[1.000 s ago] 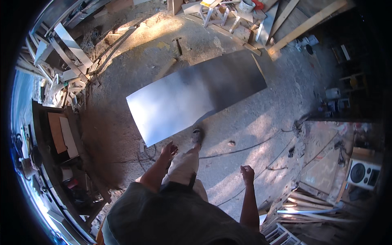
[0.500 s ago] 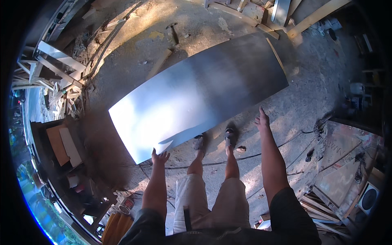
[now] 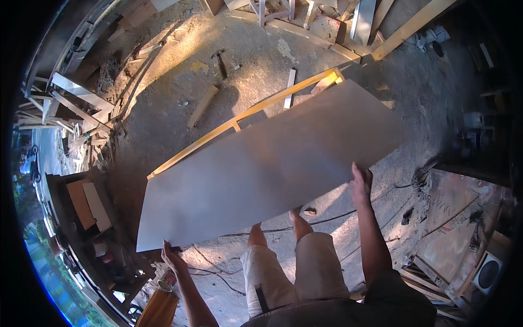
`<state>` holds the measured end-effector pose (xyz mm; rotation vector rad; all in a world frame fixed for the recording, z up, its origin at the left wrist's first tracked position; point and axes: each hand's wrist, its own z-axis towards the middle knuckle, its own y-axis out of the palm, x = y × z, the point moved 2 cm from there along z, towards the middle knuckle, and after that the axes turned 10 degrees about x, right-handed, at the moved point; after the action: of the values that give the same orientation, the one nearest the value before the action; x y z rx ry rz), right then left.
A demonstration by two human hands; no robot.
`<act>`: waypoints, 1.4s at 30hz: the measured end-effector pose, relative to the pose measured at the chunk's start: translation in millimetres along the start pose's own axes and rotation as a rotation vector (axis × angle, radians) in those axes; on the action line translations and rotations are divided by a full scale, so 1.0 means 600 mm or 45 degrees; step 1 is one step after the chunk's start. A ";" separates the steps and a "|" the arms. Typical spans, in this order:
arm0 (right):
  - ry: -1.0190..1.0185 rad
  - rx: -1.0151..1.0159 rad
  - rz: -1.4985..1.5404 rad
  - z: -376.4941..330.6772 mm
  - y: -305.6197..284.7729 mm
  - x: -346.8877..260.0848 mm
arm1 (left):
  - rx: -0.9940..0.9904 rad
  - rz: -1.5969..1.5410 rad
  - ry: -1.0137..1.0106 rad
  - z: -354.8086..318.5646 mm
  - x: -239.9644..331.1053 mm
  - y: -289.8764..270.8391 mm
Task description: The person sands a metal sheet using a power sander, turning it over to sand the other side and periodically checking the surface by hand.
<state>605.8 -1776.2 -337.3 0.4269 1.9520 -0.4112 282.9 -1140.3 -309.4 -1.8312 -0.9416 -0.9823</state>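
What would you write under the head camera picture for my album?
A person's left hand and right hand grip the near edge of a big grey sheet above a yellow wooden frame on a dusty workshop floor.

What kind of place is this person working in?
Probably a rough carpentry workshop or yard: a large grey panel held at its near edge by both hands, a wooden frame beneath, a hammer and timber offcuts on the dusty floor.
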 end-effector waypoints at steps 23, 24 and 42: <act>0.251 0.061 -0.662 0.293 0.357 -0.014 | 0.464 0.265 -0.023 0.280 0.073 0.293; 0.289 0.083 -0.669 0.311 0.404 0.005 | 0.462 0.381 0.013 0.326 0.067 0.310; -1.632 -0.672 -1.840 0.174 0.767 0.240 | 0.199 1.341 0.672 0.469 -0.120 0.425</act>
<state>849.2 -1405.2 -553.1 -1.3773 0.6888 -0.7383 548.5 -997.0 -550.6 -1.4833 0.2819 -0.6073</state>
